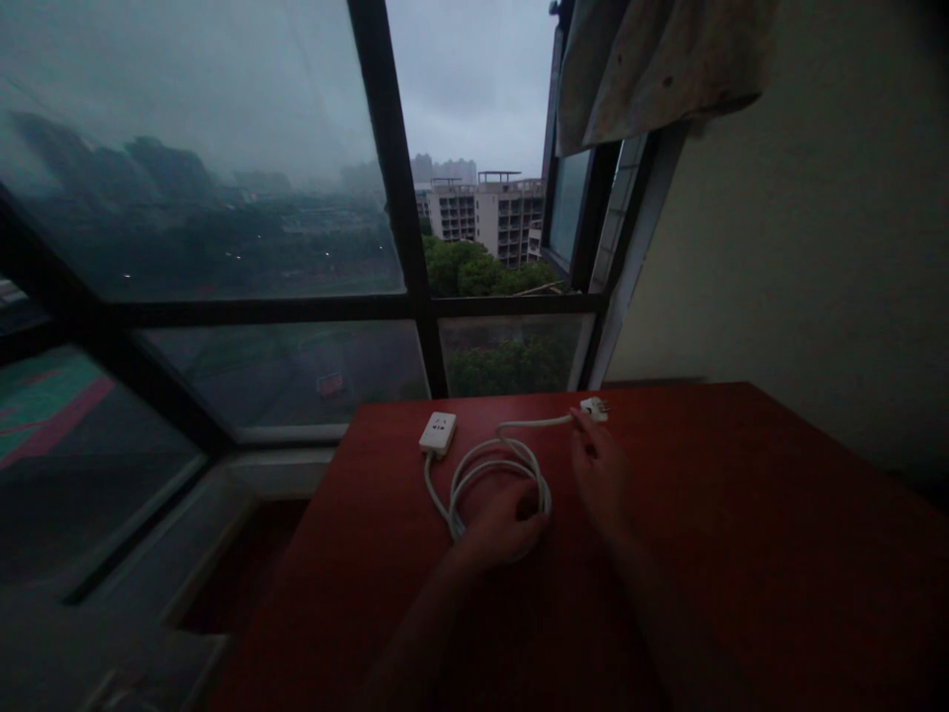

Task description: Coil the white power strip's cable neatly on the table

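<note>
Fingers [528, 516] of left hand [504, 531] curl onto cable coil [485, 467]; right hand [599, 475] open, fingertip at plug [595, 406]. Risk: loops spring loose if grip slackens.

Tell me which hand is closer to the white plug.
Right. The right hand has its fingertips just beside the plug; the left hand rests farther back on the coiled cable.

light: dim, grey overcast daylight from the window [297, 198] | foreground: murky, soft, both forearms nearly lost in shadow | edges: wide-angle bending, dark corners
</note>
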The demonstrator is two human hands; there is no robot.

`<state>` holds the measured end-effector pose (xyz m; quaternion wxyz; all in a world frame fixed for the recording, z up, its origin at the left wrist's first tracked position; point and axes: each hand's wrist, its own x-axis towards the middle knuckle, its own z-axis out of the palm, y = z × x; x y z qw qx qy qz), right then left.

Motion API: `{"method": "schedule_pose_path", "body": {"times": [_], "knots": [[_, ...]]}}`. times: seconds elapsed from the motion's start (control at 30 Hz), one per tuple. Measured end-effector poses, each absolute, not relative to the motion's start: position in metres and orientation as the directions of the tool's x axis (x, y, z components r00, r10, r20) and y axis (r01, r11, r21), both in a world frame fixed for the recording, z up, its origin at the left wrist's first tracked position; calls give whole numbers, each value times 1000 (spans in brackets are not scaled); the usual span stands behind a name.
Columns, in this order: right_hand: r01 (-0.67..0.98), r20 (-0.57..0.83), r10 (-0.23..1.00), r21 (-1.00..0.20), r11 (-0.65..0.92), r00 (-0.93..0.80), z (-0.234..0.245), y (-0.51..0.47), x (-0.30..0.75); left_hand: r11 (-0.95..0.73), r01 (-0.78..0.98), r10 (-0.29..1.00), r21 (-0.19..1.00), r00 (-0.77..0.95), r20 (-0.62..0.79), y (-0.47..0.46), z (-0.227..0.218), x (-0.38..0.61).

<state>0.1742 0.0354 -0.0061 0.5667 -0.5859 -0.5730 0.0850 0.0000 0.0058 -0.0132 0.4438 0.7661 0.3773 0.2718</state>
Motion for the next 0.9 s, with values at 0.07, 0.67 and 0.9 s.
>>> {"method": "schedule_pose_path", "body": {"times": [0.07,0.67,0.9], "knots": [[624,626,746,-682,382,228,-3,30,170,-388,413,833,824,540,122,5,-7,0],[523,634,714,-518,677,-297,1,8,136,-440,477,884,761,378,274,22,23,-40],[670,427,904,-663,334,-28,-2,22,152,-245,344,965,907,-3,262,39,17,-56]]}}
